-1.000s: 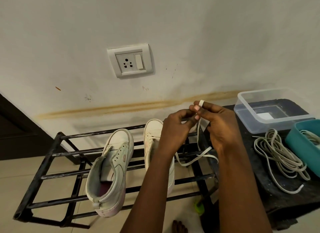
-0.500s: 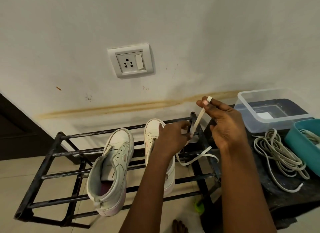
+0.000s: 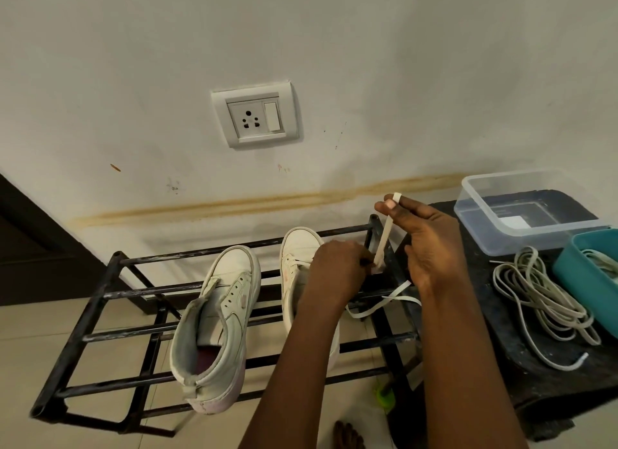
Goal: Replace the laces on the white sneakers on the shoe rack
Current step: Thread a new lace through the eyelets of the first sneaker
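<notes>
Spanning the gap between both hands, the flat white lace runs in a straight line above the right end of the shoe rack. The right hand pinches the upper end of the lace between thumb and forefinger, and the lace tip protrudes above the fingers. The left hand pinches the same lace lower down at its fingertips, just above the top rails at the rack's right end. Below that pinch, the slack trails in loose loops across the rails at the same end.

The partly laced sneaker rests on the rack's top rails right of centre, toe toward the wall, with the left forearm crossing its rear half. The unlaced sneaker lies on the rails at the rack's centre, tilted, with bare eyelets showing.

A dark platform stands against the right end of the rack. It carries a pile of loose laces, a teal tub and a clear plastic box. A wall socket sits on the wall above the rack.
</notes>
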The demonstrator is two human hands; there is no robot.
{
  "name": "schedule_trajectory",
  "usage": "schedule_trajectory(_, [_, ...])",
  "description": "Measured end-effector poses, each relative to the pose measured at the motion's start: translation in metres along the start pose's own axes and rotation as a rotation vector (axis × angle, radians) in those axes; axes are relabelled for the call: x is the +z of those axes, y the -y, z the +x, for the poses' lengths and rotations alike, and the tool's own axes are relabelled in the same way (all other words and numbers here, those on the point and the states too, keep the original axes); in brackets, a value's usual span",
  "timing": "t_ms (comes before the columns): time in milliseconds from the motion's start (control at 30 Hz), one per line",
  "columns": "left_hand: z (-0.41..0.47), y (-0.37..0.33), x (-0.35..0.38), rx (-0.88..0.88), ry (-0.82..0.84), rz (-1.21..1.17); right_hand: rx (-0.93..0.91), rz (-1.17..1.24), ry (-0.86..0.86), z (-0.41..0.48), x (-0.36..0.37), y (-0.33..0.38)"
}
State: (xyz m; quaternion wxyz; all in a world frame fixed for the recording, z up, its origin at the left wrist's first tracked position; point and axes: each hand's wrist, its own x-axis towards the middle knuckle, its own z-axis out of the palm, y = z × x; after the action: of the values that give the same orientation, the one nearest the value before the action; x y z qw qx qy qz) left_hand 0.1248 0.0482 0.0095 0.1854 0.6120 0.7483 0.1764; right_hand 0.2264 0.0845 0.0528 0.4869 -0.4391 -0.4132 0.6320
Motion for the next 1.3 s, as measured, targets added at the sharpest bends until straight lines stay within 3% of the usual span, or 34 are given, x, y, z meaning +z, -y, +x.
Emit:
schedule_trajectory(100, [-0.001, -0.001, 0.004, 0.008, 0.063, 0.271, -0.026, -0.003, 0.013, -0.002, -0.001, 0.006])
schedule_trajectory(333, [-0.007, -0.002, 0.008, -0.005, 0.067, 0.349, -0.109, 0.028, 0.039, -0.006, -0.005, 0.021])
schedule_trajectory(400, [-0.007, -0.005, 0.002, -0.008, 0.073, 0.205, -0.1, 0.02, 0.061, -0.007, -0.005, 0.021])
schedule_trajectory(567, [-0.011, -0.019, -0.021, 0.062, -0.101, -0.635, -0.041, 0.032, 0.074, -0.005, -0.005, 0.015])
schedule_trajectory(700, [-0.009, -0.019, -0.021, 0.065, -0.279, -0.774, -0.025, 0.025, 0.086, -0.003, -0.004, 0.009])
schedule_trajectory(833, [-0.008, -0.014, -0.017, 0.073, -0.209, -0.52, -0.042, -0.043, 0.034, 0.0, -0.002, 0.004])
schedule_trajectory(1033, [0.0, -0.008, -0.004, 0.113, -0.033, 0.157, -0.131, -0.084, -0.069, 0.001, -0.003, 0.003])
schedule_trajectory(1300, [-0.003, -0.007, 0.005, 0.098, 0.056, 0.329, -0.203, 0.001, -0.068, 0.002, -0.002, 0.008])
